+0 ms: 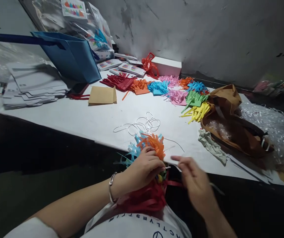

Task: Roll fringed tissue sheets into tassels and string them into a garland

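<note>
My left hand (144,167) is closed in front of my body, its fingertips pinching a short end of white string (167,167). An orange paper tassel (155,144) touches its fingers, and a light blue paper tassel (134,150) lies just behind. Beneath the left wrist, red paper fringe (146,198) rests over my lap. To the right, my right hand (193,180) is blurred by motion, with thumb and fingers drawn together. A pale thin strip shows at its fingertips and another behind the hand; what it grips is unclear.
Loops of white string (144,125) lie on the white table (122,115). Fringed paper bundles (178,96) in several colours line the back, beside a brown bag (231,129). At left stand a blue bag (69,56) and stacked white packets (32,86). A crumpled cloth (211,147) lies right.
</note>
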Tool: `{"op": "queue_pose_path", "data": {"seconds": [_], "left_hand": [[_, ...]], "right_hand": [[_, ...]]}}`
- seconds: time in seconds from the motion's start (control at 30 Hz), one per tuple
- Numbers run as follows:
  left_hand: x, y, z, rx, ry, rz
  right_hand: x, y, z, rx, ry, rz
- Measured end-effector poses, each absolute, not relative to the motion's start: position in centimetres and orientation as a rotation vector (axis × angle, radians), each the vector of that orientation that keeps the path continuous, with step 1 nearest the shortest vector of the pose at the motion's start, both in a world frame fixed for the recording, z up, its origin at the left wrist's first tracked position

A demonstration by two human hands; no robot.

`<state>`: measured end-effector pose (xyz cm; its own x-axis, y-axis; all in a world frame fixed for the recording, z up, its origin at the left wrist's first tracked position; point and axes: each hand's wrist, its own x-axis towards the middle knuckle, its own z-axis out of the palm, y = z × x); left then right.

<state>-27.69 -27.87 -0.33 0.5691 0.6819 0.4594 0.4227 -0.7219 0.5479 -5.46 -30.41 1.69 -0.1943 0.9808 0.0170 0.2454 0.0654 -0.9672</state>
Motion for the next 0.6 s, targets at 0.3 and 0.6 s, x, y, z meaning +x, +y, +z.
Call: {"op": "queue_pose_path", "data": {"seconds": [0.3,0.6], "left_hand": [[-27.7,-28.1,-1.3,2.503,0.793,0.812],[-28.5,-27.2,0.8,2.36,0.781,0.793]], "right_hand": [[-5.3,-29.6,2.7,-1.014,-1.066,1.549],[-4.3,-27.9,8.6,-0.862,-1.195,1.273]]}}
